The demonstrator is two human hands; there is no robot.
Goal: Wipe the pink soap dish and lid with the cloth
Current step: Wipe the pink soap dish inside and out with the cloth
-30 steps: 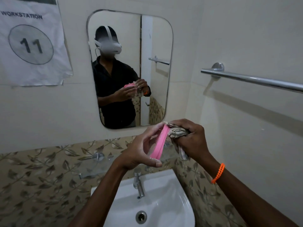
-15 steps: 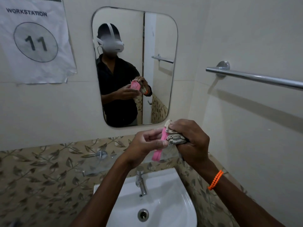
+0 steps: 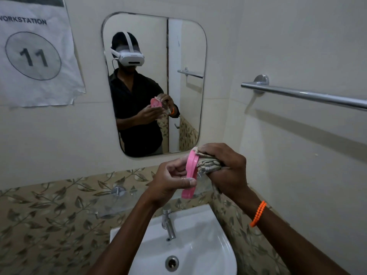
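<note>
Your left hand (image 3: 170, 180) pinches the pink soap dish piece (image 3: 190, 173) edge-on, thumb across its lower half. Just right of it, your right hand (image 3: 226, 167) grips the bunched cloth (image 3: 208, 166) against the dish, above the sink (image 3: 198, 251).

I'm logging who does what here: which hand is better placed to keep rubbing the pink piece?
The right hand, probably: it grips the bunched cloth and presses it against the pink soap dish piece. The left hand pinches that piece edge-on above the sink, steadying it.
</note>
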